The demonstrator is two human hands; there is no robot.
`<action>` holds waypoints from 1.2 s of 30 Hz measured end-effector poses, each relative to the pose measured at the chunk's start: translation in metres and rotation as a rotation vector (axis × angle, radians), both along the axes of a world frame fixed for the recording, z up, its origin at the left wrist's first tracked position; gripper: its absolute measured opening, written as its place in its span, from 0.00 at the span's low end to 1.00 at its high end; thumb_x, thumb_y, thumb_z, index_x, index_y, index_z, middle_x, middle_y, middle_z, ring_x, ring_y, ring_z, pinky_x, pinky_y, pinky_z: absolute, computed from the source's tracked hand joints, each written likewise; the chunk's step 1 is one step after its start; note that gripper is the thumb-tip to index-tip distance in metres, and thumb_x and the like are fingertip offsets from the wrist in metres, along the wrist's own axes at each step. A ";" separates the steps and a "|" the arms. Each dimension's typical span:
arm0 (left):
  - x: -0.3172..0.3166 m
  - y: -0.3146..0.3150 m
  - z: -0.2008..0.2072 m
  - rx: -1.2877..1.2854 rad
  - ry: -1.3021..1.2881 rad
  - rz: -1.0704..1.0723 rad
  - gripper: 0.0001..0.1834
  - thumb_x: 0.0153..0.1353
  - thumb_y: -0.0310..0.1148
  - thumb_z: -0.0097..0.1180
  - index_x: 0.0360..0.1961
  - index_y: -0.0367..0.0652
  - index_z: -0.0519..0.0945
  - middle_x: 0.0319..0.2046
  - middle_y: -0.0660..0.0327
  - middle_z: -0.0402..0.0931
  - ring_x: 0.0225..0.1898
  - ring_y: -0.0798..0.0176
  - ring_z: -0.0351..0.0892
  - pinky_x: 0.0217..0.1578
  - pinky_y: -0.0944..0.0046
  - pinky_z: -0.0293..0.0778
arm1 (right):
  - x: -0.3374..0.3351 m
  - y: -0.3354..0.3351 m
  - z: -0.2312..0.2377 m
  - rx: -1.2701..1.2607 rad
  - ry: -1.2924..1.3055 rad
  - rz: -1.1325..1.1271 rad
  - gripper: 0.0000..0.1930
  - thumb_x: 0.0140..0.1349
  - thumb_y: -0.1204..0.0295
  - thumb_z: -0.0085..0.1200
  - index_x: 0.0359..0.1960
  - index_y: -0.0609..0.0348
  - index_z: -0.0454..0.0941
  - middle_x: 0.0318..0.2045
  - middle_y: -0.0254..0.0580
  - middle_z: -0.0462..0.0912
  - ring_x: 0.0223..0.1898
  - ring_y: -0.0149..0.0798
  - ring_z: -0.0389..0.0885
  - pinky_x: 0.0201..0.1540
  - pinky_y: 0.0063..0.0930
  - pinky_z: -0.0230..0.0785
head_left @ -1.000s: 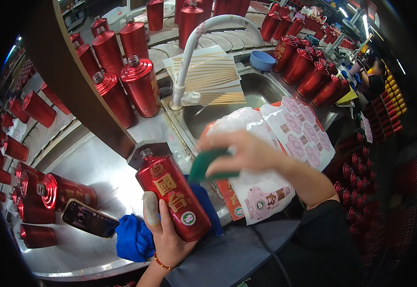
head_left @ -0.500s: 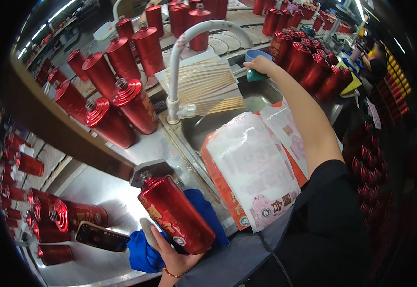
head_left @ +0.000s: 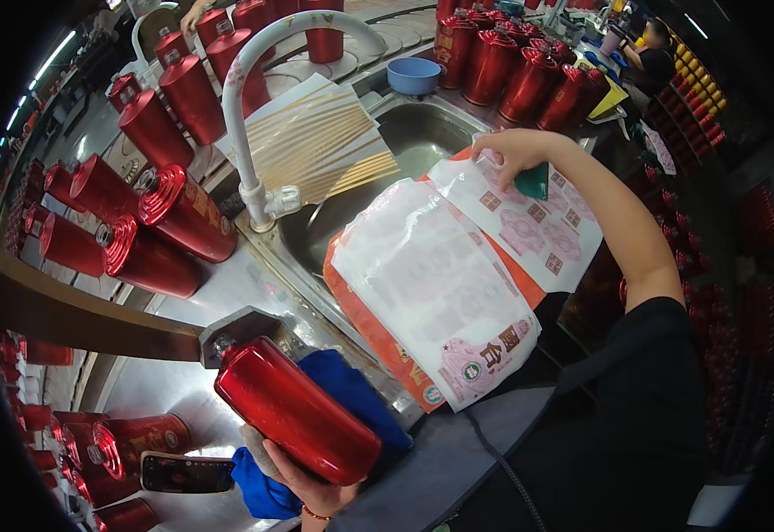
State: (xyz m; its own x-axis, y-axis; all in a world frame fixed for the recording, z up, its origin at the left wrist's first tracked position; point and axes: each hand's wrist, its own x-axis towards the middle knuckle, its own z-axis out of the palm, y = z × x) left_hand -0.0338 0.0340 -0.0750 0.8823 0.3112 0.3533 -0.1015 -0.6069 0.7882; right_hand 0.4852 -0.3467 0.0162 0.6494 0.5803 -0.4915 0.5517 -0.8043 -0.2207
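Note:
A glossy red bottle (head_left: 298,408) lies tilted, its neck against a metal holder (head_left: 231,335) on a brown bar. My left hand (head_left: 307,483) is closed around its lower side, with a greyish cover on one digit. The plain red face of the bottle is turned up. My right hand (head_left: 515,158) is over the decal sheet (head_left: 538,222) with pink and brown prints, gripping a flat green scraper (head_left: 533,183). Beside that lies a larger translucent decal sheet (head_left: 431,275), over an orange-red sheet (head_left: 378,355).
A sink (head_left: 422,124) with a white curved tap (head_left: 245,89) is behind the sheets. A blue bowl (head_left: 413,76) stands at its far edge. Red bottles (head_left: 174,222) crowd the left and back. A blue cloth (head_left: 342,381) and a phone (head_left: 187,473) are near the held bottle.
My right hand has come from the blue bowl to the smaller decal sheet, still with the green scraper. The held bottle has turned, taking its gold-printed face out of view.

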 end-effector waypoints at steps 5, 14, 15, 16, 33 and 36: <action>0.002 -0.006 0.014 0.289 0.041 0.038 0.69 0.47 0.49 0.78 0.77 0.27 0.44 0.74 0.30 0.46 0.76 0.30 0.47 0.73 0.43 0.48 | -0.024 0.039 0.003 0.058 0.026 -0.077 0.49 0.42 0.54 0.80 0.68 0.49 0.70 0.43 0.49 0.83 0.44 0.43 0.84 0.46 0.36 0.74; 0.011 -0.016 0.042 0.419 0.098 0.011 0.65 0.48 0.48 0.78 0.78 0.36 0.48 0.76 0.33 0.42 0.78 0.29 0.41 0.74 0.38 0.46 | 0.039 0.088 -0.014 0.027 0.078 0.118 0.22 0.51 0.57 0.75 0.43 0.58 0.88 0.34 0.39 0.86 0.37 0.34 0.82 0.38 0.29 0.73; 0.012 -0.017 0.048 0.455 0.127 -0.006 0.66 0.46 0.47 0.80 0.78 0.37 0.50 0.76 0.33 0.43 0.78 0.28 0.42 0.74 0.37 0.47 | 0.046 0.092 -0.015 0.043 0.092 0.102 0.21 0.51 0.57 0.75 0.41 0.58 0.88 0.33 0.39 0.86 0.36 0.33 0.82 0.38 0.28 0.73; 0.024 -0.021 0.061 0.484 0.142 -0.035 0.65 0.41 0.43 0.83 0.77 0.40 0.55 0.75 0.32 0.45 0.77 0.26 0.43 0.73 0.36 0.51 | 0.050 0.096 -0.014 0.058 0.107 0.085 0.20 0.51 0.57 0.75 0.39 0.58 0.88 0.32 0.38 0.87 0.35 0.32 0.82 0.37 0.28 0.73; 0.037 -0.020 0.064 0.233 0.057 0.058 0.68 0.49 0.42 0.78 0.76 0.25 0.42 0.75 0.25 0.40 0.75 0.23 0.48 0.70 0.44 0.63 | -0.233 0.185 0.096 0.815 -0.238 0.626 0.06 0.55 0.82 0.62 0.34 0.59 0.85 0.26 0.39 0.83 0.27 0.42 0.80 0.30 0.34 0.70; 0.031 -0.017 0.061 0.120 0.086 0.025 0.69 0.50 0.41 0.78 0.77 0.25 0.37 0.75 0.23 0.39 0.75 0.23 0.49 0.68 0.46 0.65 | -0.262 0.197 0.109 0.881 -0.005 0.751 0.09 0.56 0.75 0.68 0.40 0.56 0.86 0.24 0.38 0.80 0.26 0.43 0.80 0.29 0.35 0.72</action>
State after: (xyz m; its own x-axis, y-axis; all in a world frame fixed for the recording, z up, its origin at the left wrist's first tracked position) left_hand -0.0030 0.0173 -0.0139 0.9034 0.2938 0.3123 -0.0200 -0.6988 0.7151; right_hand 0.2230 -0.1492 0.1248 -0.0032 0.9608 0.2774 0.8280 0.1581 -0.5380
